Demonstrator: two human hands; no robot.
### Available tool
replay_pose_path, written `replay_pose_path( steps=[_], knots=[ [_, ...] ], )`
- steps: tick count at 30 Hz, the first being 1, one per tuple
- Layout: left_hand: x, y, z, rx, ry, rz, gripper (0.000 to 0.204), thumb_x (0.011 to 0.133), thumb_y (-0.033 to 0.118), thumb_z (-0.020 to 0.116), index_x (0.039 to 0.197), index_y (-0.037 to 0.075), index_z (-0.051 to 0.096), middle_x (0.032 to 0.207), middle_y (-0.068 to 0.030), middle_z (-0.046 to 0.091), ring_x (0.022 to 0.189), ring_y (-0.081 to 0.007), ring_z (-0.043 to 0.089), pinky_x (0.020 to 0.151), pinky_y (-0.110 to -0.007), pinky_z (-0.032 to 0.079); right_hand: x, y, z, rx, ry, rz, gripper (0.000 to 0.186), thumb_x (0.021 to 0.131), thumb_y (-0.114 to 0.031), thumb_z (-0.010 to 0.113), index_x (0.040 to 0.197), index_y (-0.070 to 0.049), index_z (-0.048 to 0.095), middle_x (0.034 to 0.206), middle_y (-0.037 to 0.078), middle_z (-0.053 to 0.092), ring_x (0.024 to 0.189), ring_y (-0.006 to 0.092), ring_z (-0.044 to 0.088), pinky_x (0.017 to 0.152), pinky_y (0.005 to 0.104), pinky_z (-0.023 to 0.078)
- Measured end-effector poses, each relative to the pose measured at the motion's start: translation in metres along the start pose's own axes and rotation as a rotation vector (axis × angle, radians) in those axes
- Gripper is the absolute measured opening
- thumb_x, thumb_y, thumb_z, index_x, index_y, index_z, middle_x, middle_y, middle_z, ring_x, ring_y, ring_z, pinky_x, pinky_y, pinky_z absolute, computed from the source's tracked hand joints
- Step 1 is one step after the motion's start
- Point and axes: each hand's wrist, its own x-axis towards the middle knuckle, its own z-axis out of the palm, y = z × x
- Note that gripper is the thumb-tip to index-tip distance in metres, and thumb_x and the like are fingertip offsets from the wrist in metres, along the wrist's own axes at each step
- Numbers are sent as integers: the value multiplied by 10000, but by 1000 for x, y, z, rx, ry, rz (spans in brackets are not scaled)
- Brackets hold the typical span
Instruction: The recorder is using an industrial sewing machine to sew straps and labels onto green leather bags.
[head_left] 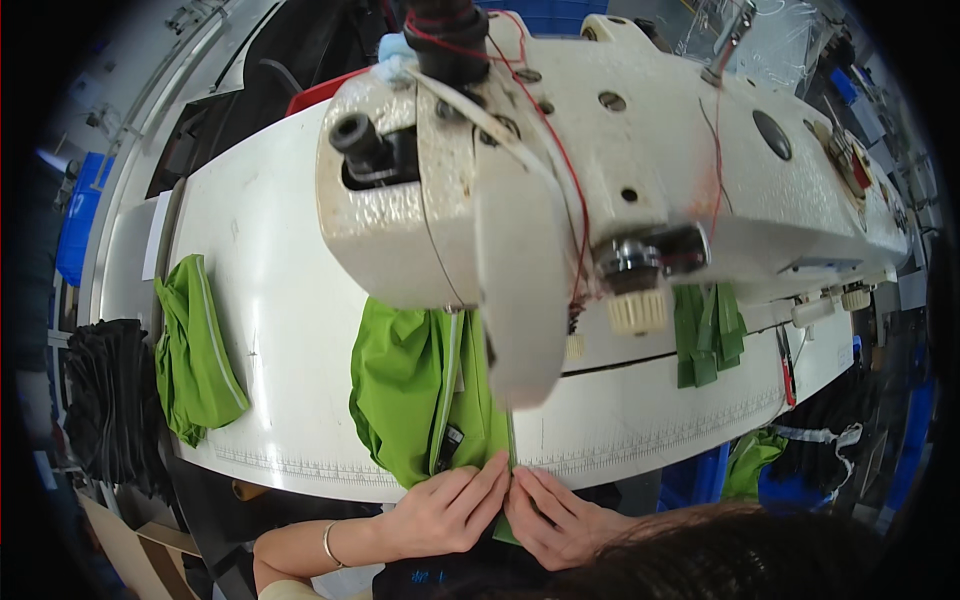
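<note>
A bright green fabric piece (405,390) with a pale trim line lies under the head of a white sewing machine (590,160) and reaches toward me at the table's front edge. My left hand (450,507) is closed on the near end of this fabric, its fingers pressed together. Close beside it, my right hand (560,520) pinches at the fabric's right edge, fingertips almost touching those of the left. A darker green strip (504,530) hangs below, between the two hands. The machine's needle area is hidden behind its white cover.
Another green fabric piece (195,350) lies at the table's left edge, by a stack of black fabric (115,400). Dark green strips (708,335) lie beneath the machine arm, with red-handled snips (787,370) to their right. A printed ruler (640,437) runs along the front edge.
</note>
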Motion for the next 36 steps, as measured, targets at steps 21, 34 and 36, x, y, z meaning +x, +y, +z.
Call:
replay_pose_path(
  steps=[21, 34, 36],
  knots=[
    [25, -112, 41, -202, 68, -165, 232, 724, 35, 600, 952, 18, 640, 939, -150, 610, 825, -302, 603, 686, -404, 494, 31, 102, 37, 1081, 143, 528, 295, 735, -112, 625, 1028, -83, 606, 982, 93, 613, 907, 238, 603, 766, 352, 500],
    [38, -96, 7, -182, 118, -173, 386, 616, -15, 630, 1002, -9, 637, 1012, -177, 610, 937, -336, 601, 832, -432, 482, 23, 100, 50, 67, 197, 187, 117, 615, -124, 571, 717, -67, 578, 817, 35, 577, 769, 148, 563, 521, 226, 483],
    [38, -96, 8, -179, 119, -179, 382, 622, -3, 639, 1004, -9, 634, 1012, -175, 610, 935, -339, 600, 829, -426, 484, 21, 100, 53, 66, 211, 195, 116, 614, -123, 573, 717, -69, 577, 828, 35, 583, 761, 145, 563, 516, 222, 480]
  ],
)
